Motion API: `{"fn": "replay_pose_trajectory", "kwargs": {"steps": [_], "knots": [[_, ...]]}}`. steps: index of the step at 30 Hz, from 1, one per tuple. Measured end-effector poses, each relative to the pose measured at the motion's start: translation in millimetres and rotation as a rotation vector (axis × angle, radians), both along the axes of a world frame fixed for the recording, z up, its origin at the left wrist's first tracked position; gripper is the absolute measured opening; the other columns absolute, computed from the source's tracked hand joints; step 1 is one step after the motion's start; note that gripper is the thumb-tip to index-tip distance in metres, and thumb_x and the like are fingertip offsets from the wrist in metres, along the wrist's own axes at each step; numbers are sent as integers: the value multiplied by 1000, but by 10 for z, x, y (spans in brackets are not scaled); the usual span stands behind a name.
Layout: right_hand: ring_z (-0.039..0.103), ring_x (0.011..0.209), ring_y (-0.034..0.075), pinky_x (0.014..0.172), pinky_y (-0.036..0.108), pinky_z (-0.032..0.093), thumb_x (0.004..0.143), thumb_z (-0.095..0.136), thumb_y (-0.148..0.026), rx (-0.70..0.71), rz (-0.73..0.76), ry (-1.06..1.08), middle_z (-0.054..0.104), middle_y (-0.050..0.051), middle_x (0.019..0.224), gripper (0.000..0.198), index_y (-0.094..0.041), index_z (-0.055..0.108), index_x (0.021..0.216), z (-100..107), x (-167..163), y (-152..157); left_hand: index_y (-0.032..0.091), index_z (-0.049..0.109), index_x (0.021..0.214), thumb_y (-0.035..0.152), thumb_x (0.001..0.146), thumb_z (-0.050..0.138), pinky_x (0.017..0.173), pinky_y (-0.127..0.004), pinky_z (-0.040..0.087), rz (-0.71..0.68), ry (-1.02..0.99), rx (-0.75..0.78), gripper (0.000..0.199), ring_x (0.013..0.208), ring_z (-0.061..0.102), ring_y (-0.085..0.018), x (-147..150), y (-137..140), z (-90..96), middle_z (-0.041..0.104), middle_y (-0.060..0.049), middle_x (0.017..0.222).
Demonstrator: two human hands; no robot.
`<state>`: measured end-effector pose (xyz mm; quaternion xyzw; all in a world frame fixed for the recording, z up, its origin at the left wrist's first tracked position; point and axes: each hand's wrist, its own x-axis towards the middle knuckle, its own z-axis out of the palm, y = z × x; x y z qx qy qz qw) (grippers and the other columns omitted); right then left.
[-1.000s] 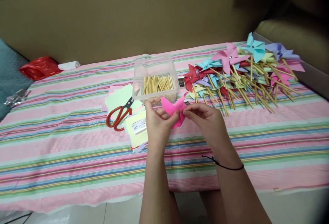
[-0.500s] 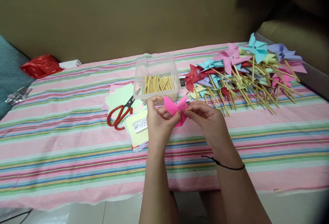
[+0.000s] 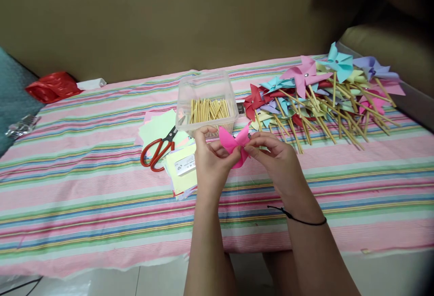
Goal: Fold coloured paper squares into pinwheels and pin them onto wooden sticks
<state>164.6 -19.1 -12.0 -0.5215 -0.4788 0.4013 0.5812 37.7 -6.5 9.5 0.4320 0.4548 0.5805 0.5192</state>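
A bright pink paper pinwheel (image 3: 241,138) is held up between both hands, its blades folded toward the middle. My left hand (image 3: 214,153) pinches it from the left, the thumb pressed near its centre. From the right, my right hand (image 3: 269,149) grips its edge with thumb and fingertips. Whether a pin or some other small part is between the fingers is hidden. Just beyond the hands stands a clear plastic box (image 3: 206,85) containing many short wooden sticks (image 3: 208,109).
Finished pinwheels (image 3: 307,76) in many colours lie piled at the right. Scissors (image 3: 162,149) with red handles rest on pastel paper sheets (image 3: 152,128). More paper squares (image 3: 185,183) lie by my left wrist. A red plastic bag (image 3: 56,88) sits far left on the striped cloth (image 3: 101,205).
Both hands and the pink pinwheel have shifted very slightly to the right. The grip looks the same, and everything else stays in place.
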Motion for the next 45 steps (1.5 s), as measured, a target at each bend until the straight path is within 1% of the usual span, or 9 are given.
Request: {"fn": "replay_pose_trajectory", "kwargs": {"steps": [4, 6, 9, 12, 18, 25, 35, 41, 45], "knots": [[57, 112, 23, 88, 35, 49, 69, 74, -26, -50, 15, 63, 64, 5, 115, 5, -23, 70, 68, 19, 2, -2, 26, 38, 93, 12, 59, 74, 46, -21, 48, -25, 9, -14, 52, 45, 59, -12, -13, 7, -22, 60, 7, 58], [62, 102, 21, 86, 35, 49, 69, 73, -26, -90, 44, 119, 68, 5, 107, 7, -22, 69, 68, 39, -3, -5, 26, 38, 93, 12, 59, 75, 45, -20, 46, -40, 9, -15, 52, 44, 57, -11, -25, 8, -23, 59, 7, 58], [64, 78, 17, 75, 32, 51, 67, 74, -25, -106, 70, 161, 69, 2, 82, 7, -21, 68, 68, 65, -9, -7, 26, 36, 95, 13, 61, 75, 48, -20, 47, -93, 9, -35, 53, 47, 58, -11, -51, 5, -8, 59, 8, 59], [61, 71, 14, 70, 29, 50, 67, 75, -22, -66, 69, 155, 66, -1, 72, 7, -21, 68, 68, 71, -6, -3, 26, 33, 96, 15, 66, 74, 52, -20, 47, -155, 30, -41, 52, 51, 60, -10, -74, 0, 9, 61, 8, 62], [60, 69, 12, 66, 26, 49, 69, 75, -21, -18, 69, 131, 64, -2, 71, 9, -21, 66, 70, 56, -1, -2, 25, 34, 96, 16, 68, 73, 50, -18, 44, -144, 49, -19, 49, 48, 56, -8, -77, 1, -20, 59, 10, 58], [63, 65, 12, 59, 24, 49, 64, 81, -24, -50, 116, 310, 67, -7, 71, 46, -26, 41, 86, 53, 6, -5, 25, 33, 95, 14, 67, 71, 46, -15, 36, -150, 54, -25, 48, 42, 46, -5, -87, -7, -17, 58, 10, 56], [66, 68, 12, 59, 23, 52, 67, 80, -21, -17, 118, 275, 72, -5, 77, 45, -26, 42, 90, 54, 14, -24, 25, 36, 96, 16, 64, 73, 41, -15, 31, -93, 64, -34, 50, 38, 40, -5, -42, -8, -61, 54, 12, 51], [67, 62, 11, 54, 21, 51, 65, 81, -18, -10, 101, 305, 72, -6, 72, 46, -26, 41, 88, 70, 22, -20, 25, 38, 103, 13, 63, 73, 42, -16, 34, -52, 58, -33, 55, 40, 47, -7, -11, -22, -25, 57, 10, 53], [67, 61, 11, 54, 20, 51, 65, 82, -19, -4, 109, 317, 73, -5, 70, 47, -25, 41, 87, 89, 25, -21, 27, 37, 107, 9, 61, 73, 49, -20, 45, -25, -1, -17, 61, 45, 56, -10, 7, -34, 3, 61, 9, 58]]}}
